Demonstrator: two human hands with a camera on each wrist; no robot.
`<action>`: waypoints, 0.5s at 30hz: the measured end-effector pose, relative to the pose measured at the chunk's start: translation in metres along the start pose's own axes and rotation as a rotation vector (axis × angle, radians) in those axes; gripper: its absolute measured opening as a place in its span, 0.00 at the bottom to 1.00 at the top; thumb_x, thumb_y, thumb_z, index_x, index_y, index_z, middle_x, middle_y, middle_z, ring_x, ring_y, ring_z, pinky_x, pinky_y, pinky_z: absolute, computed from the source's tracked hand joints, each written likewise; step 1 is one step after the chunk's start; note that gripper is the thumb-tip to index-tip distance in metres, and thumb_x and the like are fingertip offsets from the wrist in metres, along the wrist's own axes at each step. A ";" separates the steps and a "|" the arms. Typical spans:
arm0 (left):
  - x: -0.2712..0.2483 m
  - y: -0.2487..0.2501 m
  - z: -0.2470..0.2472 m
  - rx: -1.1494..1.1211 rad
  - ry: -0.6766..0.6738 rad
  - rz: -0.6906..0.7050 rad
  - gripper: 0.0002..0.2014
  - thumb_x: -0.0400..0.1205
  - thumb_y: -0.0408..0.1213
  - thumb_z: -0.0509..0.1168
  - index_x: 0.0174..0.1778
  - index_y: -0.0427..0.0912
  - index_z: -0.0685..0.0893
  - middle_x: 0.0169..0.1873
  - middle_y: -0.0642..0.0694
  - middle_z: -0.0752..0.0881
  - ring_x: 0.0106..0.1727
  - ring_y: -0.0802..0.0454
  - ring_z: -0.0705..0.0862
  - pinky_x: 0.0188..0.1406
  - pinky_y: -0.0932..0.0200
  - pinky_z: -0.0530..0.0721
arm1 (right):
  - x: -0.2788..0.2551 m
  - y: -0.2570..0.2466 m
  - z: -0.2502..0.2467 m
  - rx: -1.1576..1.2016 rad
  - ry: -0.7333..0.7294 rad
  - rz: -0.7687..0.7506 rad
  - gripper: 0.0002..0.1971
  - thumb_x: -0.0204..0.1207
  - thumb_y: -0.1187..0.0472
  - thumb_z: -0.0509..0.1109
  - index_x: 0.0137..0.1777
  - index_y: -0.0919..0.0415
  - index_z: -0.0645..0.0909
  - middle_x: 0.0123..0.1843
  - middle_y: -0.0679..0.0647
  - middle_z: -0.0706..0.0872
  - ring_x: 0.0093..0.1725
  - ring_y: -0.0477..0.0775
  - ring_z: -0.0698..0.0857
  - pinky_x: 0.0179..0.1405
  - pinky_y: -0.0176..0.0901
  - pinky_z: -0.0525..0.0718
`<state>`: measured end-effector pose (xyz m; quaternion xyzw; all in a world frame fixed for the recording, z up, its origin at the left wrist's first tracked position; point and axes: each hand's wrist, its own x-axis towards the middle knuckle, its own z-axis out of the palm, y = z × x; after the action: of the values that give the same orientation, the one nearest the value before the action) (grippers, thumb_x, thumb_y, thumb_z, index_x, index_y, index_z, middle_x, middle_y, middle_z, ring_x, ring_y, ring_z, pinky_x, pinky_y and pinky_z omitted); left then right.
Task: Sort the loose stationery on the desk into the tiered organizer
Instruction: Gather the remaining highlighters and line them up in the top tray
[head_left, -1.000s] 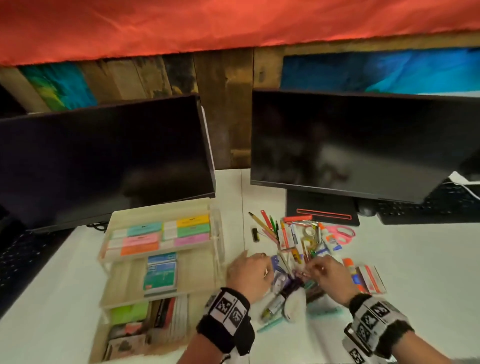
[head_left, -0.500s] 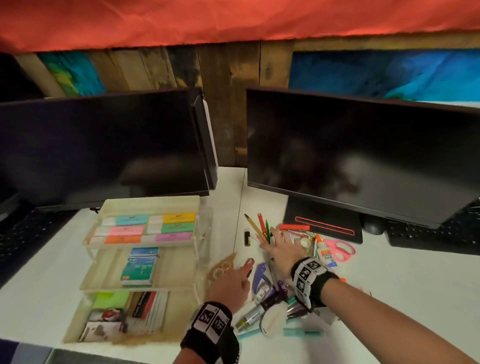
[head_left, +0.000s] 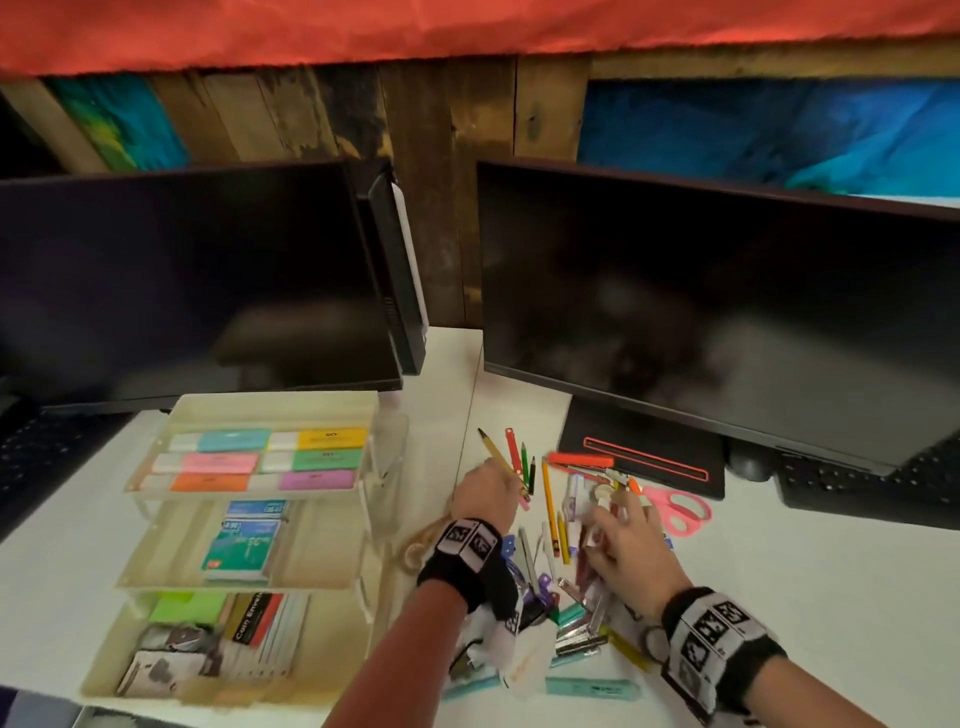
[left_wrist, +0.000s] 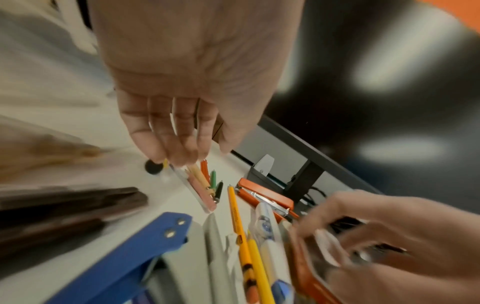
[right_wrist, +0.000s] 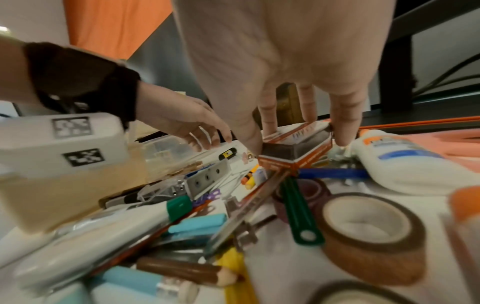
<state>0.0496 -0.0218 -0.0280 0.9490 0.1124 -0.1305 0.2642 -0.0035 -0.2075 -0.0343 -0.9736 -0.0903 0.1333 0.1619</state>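
The clear tiered organizer (head_left: 275, 410) stands at the left of the desk, with sticky-note pads on the top tier, small boxes in the middle and envelopes at the bottom. Loose stationery lies heaped to its right. My left hand (head_left: 485, 491) reaches over the coloured pencils (head_left: 524, 460). Its fingers (left_wrist: 182, 156) are straight, and their tips touch the ends of the pencils (left_wrist: 200, 179). My right hand (head_left: 618, 535) is on the middle of the heap. It pinches a small orange box (right_wrist: 293, 150) with a dark window between thumb and fingers.
Two dark monitors stand close behind, and the right one's base (head_left: 644, 462) borders the heap. Pink scissors (head_left: 680, 506), a white glue bottle (right_wrist: 397, 162), brown tape rolls (right_wrist: 369, 230), a blue punch (left_wrist: 145, 246) and an orange stapler (left_wrist: 265, 197) lie around. A keyboard (head_left: 872, 488) sits far right.
My left hand has moved forward onto the pencils. My right hand has drawn back to the right from the pencils and now grips the orange box.
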 end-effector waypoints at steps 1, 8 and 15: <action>0.009 0.005 0.002 -0.009 -0.005 -0.037 0.16 0.85 0.49 0.57 0.56 0.40 0.80 0.50 0.45 0.87 0.53 0.46 0.86 0.50 0.55 0.82 | -0.001 0.003 -0.001 0.012 0.005 0.026 0.20 0.77 0.53 0.66 0.68 0.44 0.71 0.75 0.52 0.62 0.71 0.56 0.63 0.72 0.47 0.70; 0.044 0.009 0.018 0.002 -0.054 -0.200 0.22 0.81 0.51 0.62 0.63 0.37 0.77 0.59 0.41 0.84 0.59 0.42 0.85 0.57 0.51 0.84 | 0.016 -0.010 -0.006 -0.193 0.055 0.055 0.17 0.77 0.46 0.60 0.64 0.47 0.77 0.70 0.51 0.70 0.71 0.58 0.66 0.72 0.58 0.65; 0.057 0.002 0.020 0.003 -0.065 -0.227 0.14 0.80 0.37 0.61 0.59 0.35 0.80 0.58 0.39 0.85 0.58 0.41 0.85 0.56 0.52 0.83 | 0.069 -0.052 0.004 -0.330 -0.073 0.134 0.17 0.80 0.53 0.56 0.64 0.58 0.76 0.66 0.57 0.78 0.67 0.59 0.72 0.70 0.57 0.62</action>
<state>0.1004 -0.0257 -0.0613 0.9257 0.2104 -0.1904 0.2499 0.0534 -0.1429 -0.0366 -0.9853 -0.0514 0.1623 -0.0127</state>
